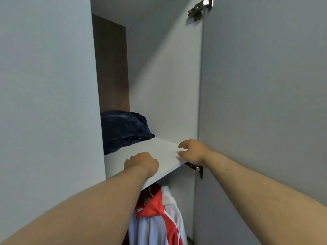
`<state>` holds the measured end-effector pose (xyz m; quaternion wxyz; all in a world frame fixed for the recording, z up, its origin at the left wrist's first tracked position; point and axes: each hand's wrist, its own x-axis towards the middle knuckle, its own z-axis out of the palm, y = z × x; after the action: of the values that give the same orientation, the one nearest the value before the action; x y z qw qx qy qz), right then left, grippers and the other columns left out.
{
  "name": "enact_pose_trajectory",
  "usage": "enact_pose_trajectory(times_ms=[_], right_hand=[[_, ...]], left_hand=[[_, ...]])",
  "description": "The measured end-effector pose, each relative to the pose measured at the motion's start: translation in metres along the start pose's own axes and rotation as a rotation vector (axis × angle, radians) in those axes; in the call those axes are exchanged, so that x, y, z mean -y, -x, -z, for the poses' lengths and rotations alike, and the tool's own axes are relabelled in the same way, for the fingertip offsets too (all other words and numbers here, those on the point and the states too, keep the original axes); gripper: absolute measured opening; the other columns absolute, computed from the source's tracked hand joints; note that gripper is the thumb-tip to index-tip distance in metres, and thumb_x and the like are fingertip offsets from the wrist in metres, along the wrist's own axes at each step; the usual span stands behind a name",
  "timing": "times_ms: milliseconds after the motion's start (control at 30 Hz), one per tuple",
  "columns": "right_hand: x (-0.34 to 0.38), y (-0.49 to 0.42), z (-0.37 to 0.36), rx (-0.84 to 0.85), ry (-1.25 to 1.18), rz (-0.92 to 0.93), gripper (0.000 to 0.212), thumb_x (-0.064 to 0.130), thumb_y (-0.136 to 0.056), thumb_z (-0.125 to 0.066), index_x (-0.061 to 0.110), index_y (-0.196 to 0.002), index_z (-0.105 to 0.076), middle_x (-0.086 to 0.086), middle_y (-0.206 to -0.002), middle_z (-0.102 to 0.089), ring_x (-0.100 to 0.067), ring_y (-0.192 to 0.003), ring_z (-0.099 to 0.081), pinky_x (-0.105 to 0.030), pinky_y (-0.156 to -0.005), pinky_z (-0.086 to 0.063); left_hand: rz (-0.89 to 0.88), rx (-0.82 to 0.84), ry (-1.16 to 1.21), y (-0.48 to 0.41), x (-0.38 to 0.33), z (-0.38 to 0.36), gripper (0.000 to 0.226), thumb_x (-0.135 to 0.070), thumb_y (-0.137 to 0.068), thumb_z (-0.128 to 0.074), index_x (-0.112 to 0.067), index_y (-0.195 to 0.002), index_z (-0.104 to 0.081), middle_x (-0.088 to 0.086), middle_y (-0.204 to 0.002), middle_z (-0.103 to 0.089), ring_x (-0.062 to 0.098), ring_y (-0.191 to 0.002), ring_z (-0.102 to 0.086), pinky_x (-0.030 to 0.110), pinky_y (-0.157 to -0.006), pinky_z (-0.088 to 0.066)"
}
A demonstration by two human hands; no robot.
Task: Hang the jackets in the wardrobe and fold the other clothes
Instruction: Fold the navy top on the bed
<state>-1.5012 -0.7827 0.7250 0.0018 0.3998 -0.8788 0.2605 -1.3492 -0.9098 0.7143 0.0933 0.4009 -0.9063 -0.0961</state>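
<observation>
Hanging under the shelf (164,149) inside the wardrobe (168,85), a red and white jacket (159,214) shows its collar and shoulders, with a pale garment (139,228) just beside it on its left. The left hand (141,164) rests knuckles-up on the front part of the shelf, fingers curled down and out of sight, so I cannot tell whether it grips anything. The right hand (192,152) sits at the shelf's right front corner, fingers loosely bent and parted from the thumb, holding nothing. Further back on the shelf, against the left wall, lies a dark blue bundle of cloth (123,129), well apart from both hands. The grey door (265,103) stands open on the right, with one metal hinge (200,9) at the top and another (195,167) just below the right hand.
</observation>
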Motion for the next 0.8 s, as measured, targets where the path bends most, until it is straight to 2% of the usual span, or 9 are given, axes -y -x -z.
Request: enact_pose_trajectory(times_ms=[100, 167, 200, 300, 433, 533, 600, 700, 800], right_hand=[[-0.003, 0.046, 0.005, -0.042, -0.008, -0.080, 0.041, 0.033, -0.093, -0.059, 0.021, -0.132, -0.060, 0.000, -0.133, -0.060, -0.022, -0.125, -0.055, -0.025, -0.097, -0.041], [-0.002, 0.075, 0.002, -0.058, 0.017, -0.107, 0.033, 0.030, -0.093, -0.059, 0.019, -0.123, -0.065, 0.003, -0.107, -0.066, -0.024, -0.112, -0.061, -0.023, -0.081, -0.043], [0.000, 0.090, 0.000, -0.061, 0.032, -0.123, 0.029, 0.028, -0.092, -0.059, 0.019, -0.118, -0.067, 0.002, -0.102, -0.068, -0.025, -0.107, -0.063, -0.024, -0.077, -0.044], [0.006, 0.134, -0.006, -0.073, 0.092, -0.177, 0.037, 0.030, -0.092, -0.058, 0.022, -0.128, -0.063, -0.006, -0.123, -0.066, -0.026, -0.117, -0.059, -0.029, -0.092, -0.048], [0.013, 0.196, -0.010, -0.076, 0.165, -0.276, 0.050, 0.036, -0.094, -0.056, 0.024, -0.142, -0.050, -0.003, -0.146, -0.052, -0.023, -0.134, -0.048, -0.033, -0.107, -0.042], [0.018, 0.240, -0.017, -0.077, 0.216, -0.308, 0.053, 0.036, -0.096, -0.054, 0.024, -0.146, -0.045, -0.001, -0.150, -0.048, -0.022, -0.137, -0.045, -0.035, -0.109, -0.041], [0.021, 0.271, -0.023, -0.091, 0.225, -0.332, 0.054, 0.036, -0.097, -0.054, 0.024, -0.148, -0.042, -0.001, -0.151, -0.047, -0.022, -0.137, -0.044, -0.035, -0.110, -0.040], [0.022, 0.312, -0.032, -0.148, 0.217, -0.388, 0.054, 0.037, -0.097, -0.053, 0.026, -0.149, -0.041, 0.001, -0.151, -0.046, -0.021, -0.136, -0.044, -0.035, -0.109, -0.040], [0.022, 0.348, -0.041, -0.201, 0.219, -0.427, 0.054, 0.037, -0.098, -0.053, 0.026, -0.149, -0.041, 0.002, -0.150, -0.046, -0.019, -0.136, -0.044, -0.030, -0.109, -0.036]], left_hand=[[-0.091, -0.012, 0.000, 0.021, 0.001, -0.004, 0.045, -0.037, -0.098, -0.033, -0.017, -0.134, -0.052, 0.006, -0.140, -0.053, 0.029, -0.125, -0.049, 0.038, -0.102, -0.037], [-0.183, -0.009, 0.002, 0.036, 0.003, -0.005, 0.044, -0.039, -0.097, -0.034, -0.017, -0.130, -0.054, 0.007, -0.137, -0.055, 0.029, -0.122, -0.050, 0.037, -0.101, -0.039], [-0.241, -0.014, -0.006, 0.044, 0.006, -0.006, 0.044, -0.040, -0.096, -0.035, -0.018, -0.129, -0.055, 0.007, -0.135, -0.056, 0.029, -0.121, -0.051, 0.037, -0.100, -0.040], [-0.409, -0.053, -0.068, 0.068, 0.016, -0.013, 0.040, -0.039, -0.091, -0.042, -0.019, -0.123, -0.055, 0.007, -0.128, -0.057, 0.028, -0.117, -0.051, 0.038, -0.096, -0.038], [-0.582, -0.080, -0.059, 0.101, 0.025, -0.018, 0.032, -0.032, -0.087, -0.046, -0.020, -0.115, -0.055, 0.006, -0.123, -0.054, 0.025, -0.116, -0.045, 0.035, -0.098, -0.033], [-0.683, -0.055, 0.008, 0.120, 0.027, -0.024, 0.034, -0.034, -0.088, -0.048, -0.020, -0.117, -0.056, 0.004, -0.125, -0.054, 0.023, -0.120, -0.046, 0.037, -0.105, -0.031], [-0.708, 0.021, 0.099, 0.136, 0.027, -0.031, 0.039, -0.036, -0.089, -0.049, -0.018, -0.122, -0.058, 0.004, -0.128, -0.056, 0.026, -0.120, -0.052, 0.038, -0.103, -0.038], [-0.764, 0.083, 0.197, 0.159, 0.026, -0.045, 0.035, -0.041, -0.091, -0.051, -0.019, -0.116, -0.061, 0.003, -0.123, -0.060, 0.025, -0.115, -0.057, 0.038, -0.098, -0.041], [-0.825, 0.140, 0.291, 0.180, 0.026, -0.064, 0.040, -0.042, -0.092, -0.053, -0.022, -0.126, -0.060, 0.001, -0.132, -0.058, 0.023, -0.122, -0.055, 0.036, -0.102, -0.043]])
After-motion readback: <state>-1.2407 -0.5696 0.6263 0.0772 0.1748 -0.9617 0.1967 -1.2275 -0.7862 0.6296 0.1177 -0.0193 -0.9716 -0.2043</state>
